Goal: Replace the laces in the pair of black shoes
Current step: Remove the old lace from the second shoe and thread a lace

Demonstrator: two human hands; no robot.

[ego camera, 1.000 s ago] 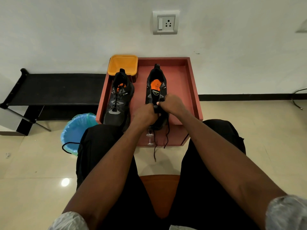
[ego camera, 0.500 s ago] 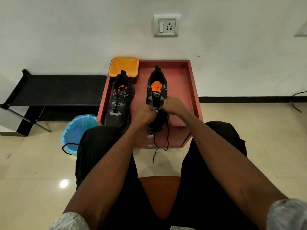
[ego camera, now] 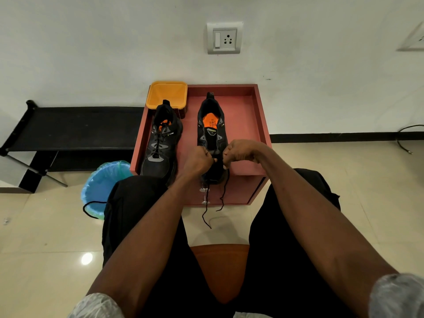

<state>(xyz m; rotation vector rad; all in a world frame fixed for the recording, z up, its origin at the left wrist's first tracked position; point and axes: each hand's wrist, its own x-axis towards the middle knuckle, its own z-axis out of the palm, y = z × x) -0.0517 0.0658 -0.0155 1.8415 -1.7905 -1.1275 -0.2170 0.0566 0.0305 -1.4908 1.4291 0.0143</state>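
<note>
Two black shoes stand toe-toward-me on a red cabinet top. The left shoe is laced. The right shoe shows its orange insole and has open upper eyelets. My left hand and my right hand sit over the right shoe's toe end, each pinching the black lace near the lower eyelets. Both lace ends dangle down past the cabinet's front edge. Another black lace lies by my left knee.
An orange plastic tub stands at the cabinet's back left corner. A blue-lined bin sits on the floor at the left, with a black bench behind it. I sit on an orange stool. A wall socket is above.
Both hands have drawn slightly apart over the right shoe's toe end, pulling the lace sideways. The dangling ends have shifted a little.
</note>
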